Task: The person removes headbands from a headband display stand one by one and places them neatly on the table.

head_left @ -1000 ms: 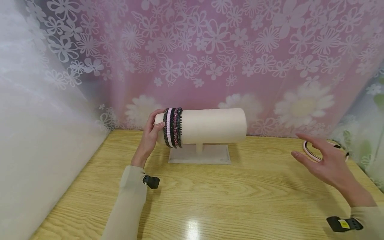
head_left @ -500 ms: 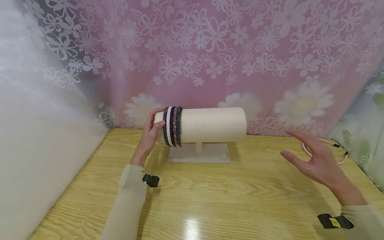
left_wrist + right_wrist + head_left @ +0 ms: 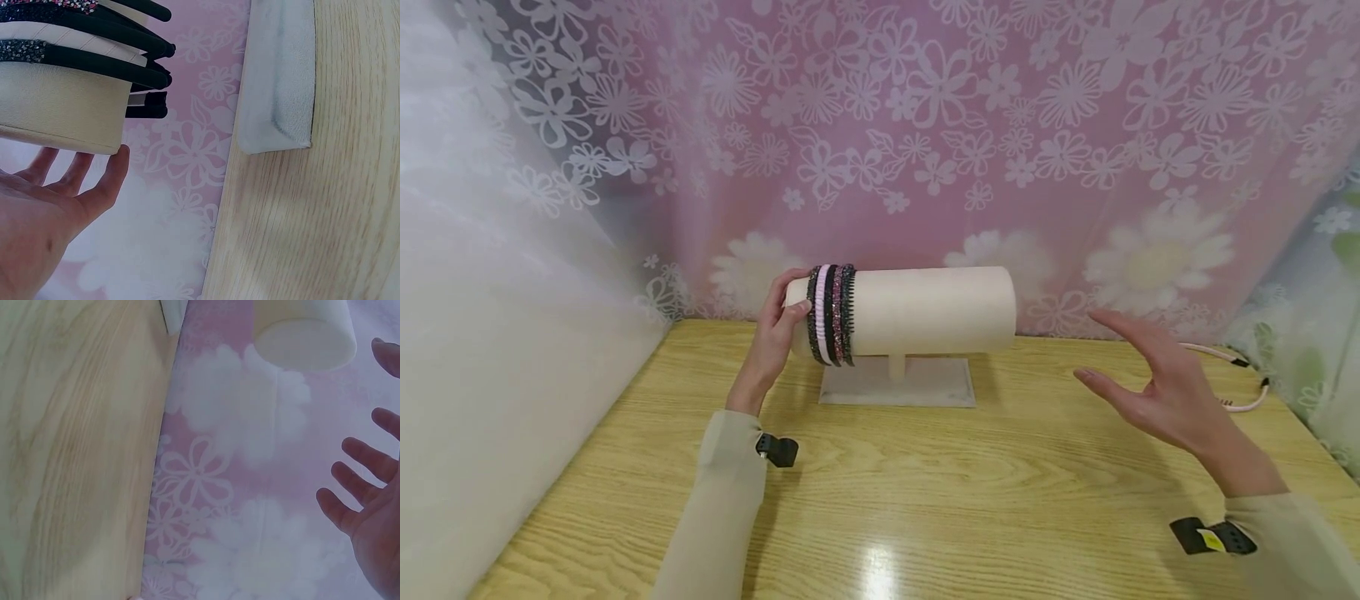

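Observation:
A cream padded headband display stand [image 3: 936, 310] stands at the back of the table, its horizontal roll above a pale flat base [image 3: 891, 392]. Several headbands [image 3: 830, 317], black, glittery and pale pink, circle its left part side by side. My left hand [image 3: 769, 333] holds the roll's left end, thumb in front beside the outermost band; fingertips [image 3: 122, 151] touch the end's edge in the left wrist view. My right hand [image 3: 1168, 396] hovers right of the roll with spread fingers and nothing in it. Behind it a pale pink headband [image 3: 1213, 352] with black tips lies on the table, partly hidden.
The wood-grain table [image 3: 925, 500] ends at a pink flowered curtain [image 3: 880, 167] close behind the stand. White sheeting [image 3: 535, 333] hangs along the left side, and more flowered cloth [image 3: 1300, 350] on the right.
My right hand has moved left, away from the pink headband on the table and toward the roll. The left hand keeps its hold on the roll's end.

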### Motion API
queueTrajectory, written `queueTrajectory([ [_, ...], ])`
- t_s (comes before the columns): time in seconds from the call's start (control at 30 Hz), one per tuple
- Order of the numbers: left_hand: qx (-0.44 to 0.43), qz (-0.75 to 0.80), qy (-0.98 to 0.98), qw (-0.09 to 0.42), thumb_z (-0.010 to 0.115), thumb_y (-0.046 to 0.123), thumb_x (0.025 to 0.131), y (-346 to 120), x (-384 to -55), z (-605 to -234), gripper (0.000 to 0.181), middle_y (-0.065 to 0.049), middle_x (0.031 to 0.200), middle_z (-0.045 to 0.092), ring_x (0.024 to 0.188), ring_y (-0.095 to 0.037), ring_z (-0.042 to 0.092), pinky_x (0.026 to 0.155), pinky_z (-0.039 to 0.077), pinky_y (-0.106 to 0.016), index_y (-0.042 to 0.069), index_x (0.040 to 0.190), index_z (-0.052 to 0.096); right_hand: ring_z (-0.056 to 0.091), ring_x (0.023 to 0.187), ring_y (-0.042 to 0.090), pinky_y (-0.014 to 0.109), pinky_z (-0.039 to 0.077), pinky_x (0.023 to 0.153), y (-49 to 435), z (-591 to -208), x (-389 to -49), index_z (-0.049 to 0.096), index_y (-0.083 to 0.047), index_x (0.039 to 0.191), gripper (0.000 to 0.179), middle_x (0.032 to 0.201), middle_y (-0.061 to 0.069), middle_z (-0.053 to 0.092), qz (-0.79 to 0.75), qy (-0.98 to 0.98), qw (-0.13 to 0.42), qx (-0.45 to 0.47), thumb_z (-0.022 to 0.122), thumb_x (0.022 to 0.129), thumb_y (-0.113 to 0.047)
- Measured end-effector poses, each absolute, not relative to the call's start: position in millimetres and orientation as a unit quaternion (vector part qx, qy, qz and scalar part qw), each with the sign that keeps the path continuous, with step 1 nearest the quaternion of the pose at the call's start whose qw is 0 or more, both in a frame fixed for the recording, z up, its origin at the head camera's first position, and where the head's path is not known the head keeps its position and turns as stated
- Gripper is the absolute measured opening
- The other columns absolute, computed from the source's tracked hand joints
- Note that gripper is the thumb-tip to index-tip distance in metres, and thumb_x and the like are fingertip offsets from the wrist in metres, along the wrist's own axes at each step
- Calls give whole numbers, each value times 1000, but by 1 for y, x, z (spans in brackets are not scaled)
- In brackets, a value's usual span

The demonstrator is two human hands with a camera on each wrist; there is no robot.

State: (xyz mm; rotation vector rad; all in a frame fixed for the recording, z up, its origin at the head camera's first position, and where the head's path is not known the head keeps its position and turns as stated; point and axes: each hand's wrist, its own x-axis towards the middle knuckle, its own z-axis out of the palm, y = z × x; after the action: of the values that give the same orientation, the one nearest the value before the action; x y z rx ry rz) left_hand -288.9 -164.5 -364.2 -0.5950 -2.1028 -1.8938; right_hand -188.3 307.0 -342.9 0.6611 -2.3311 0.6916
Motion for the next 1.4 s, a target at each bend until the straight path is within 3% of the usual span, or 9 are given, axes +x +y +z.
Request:
queueTrajectory([
  [0.1,-203,-650,-722,124,46,25,101,-164,-289,-364,52,-5,140,51,111,-20,56,85,50,-29,17,152,40,40,141,-5,49,39,113,302,-339,-193,53,-23,150,86,147,14,58,261,-877,310,259,89,72,-16],
  [0.17,-202,-650,-722,124,46,25,101,-164,-289,-364,52,-6,140,51,110,-20,56,85,50,-30,16,152,40,41,141,-1,43,37,116,298,-336,-196,53,-22,150,87,148,13,57,261,-872,315,269,89,72,-17],
  [0.27,-201,-648,-724,122,46,26,102,-164,-289,-364,51,-7,140,51,110,-20,56,85,50,-31,18,152,41,43,142,3,43,37,117,293,-332,-199,52,-21,151,87,149,13,57,261,-868,317,279,89,72,-18],
  [0.43,-203,-648,-724,120,45,24,103,-165,-289,-363,51,-6,142,50,110,-20,56,85,50,-29,17,153,40,45,143,14,65,37,110,284,-327,-203,50,-22,152,88,153,12,54,267,-870,306,282,88,73,-19],
  [0.53,-203,-647,-724,120,46,24,102,-165,-288,-364,52,-5,142,50,110,-20,56,85,50,-28,15,153,39,46,143,26,69,37,107,280,-324,-205,49,-22,153,89,153,13,53,270,-869,301,284,88,73,-18],
  [0.8,-194,-648,-726,127,45,23,101,-164,-288,-365,51,-10,141,52,110,-21,58,84,52,-29,18,152,42,45,141,42,71,36,106,266,-317,-209,48,-22,154,91,153,14,52,269,-874,291,282,88,72,-18],
  [1.07,-190,-651,-724,126,46,23,101,-164,-289,-366,50,-9,138,53,107,-20,58,84,52,-29,20,151,43,48,138,43,73,38,103,254,-311,-215,51,-15,150,88,151,17,53,271,-860,304,306,89,71,-18],
  [1.4,-197,-649,-724,129,46,23,101,-162,-290,-365,50,-6,135,53,106,-20,57,84,50,-28,20,151,43,46,141,40,65,37,110,240,-305,-222,52,-14,150,86,151,16,52,273,-847,312,332,88,72,-18],
])
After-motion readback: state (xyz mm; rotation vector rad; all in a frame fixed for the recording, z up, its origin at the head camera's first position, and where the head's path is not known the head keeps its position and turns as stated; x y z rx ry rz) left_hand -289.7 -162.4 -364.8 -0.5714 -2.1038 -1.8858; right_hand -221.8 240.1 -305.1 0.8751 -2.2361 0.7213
